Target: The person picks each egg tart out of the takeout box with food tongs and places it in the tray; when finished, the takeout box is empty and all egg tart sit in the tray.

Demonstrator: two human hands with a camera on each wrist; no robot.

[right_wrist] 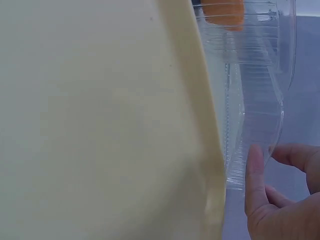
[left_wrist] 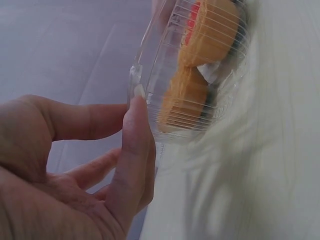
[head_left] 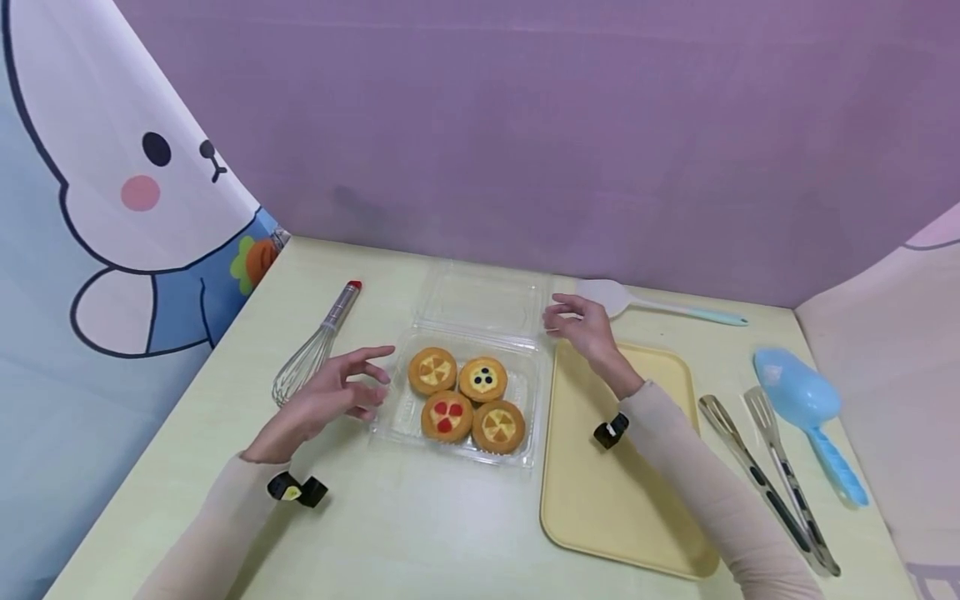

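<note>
A clear plastic clamshell box [head_left: 397,408] stands on the table with its lid [head_left: 483,300] folded back. Several round tarts [head_left: 447,417] sit inside, topped with red, dark or yellow pieces. At the box's left rim, my left hand [head_left: 326,400] pinches the edge between thumb and fingers, as the left wrist view shows. My right hand [head_left: 588,329] is at the lid's right edge; in the right wrist view its thumb and a finger hold that edge from either side. Beneath the right forearm lies a yellow tray [head_left: 592,517], close beside the box.
A whisk [head_left: 318,346] lies left of the box. Behind the tray is a white spatula [head_left: 645,302] with a mint handle. Two metal serving tools, tongs-like [head_left: 750,467] and a slotted fork [head_left: 780,450], lie at right, beside a blue scoop [head_left: 798,392]. A purple curtain [head_left: 525,150] hangs behind.
</note>
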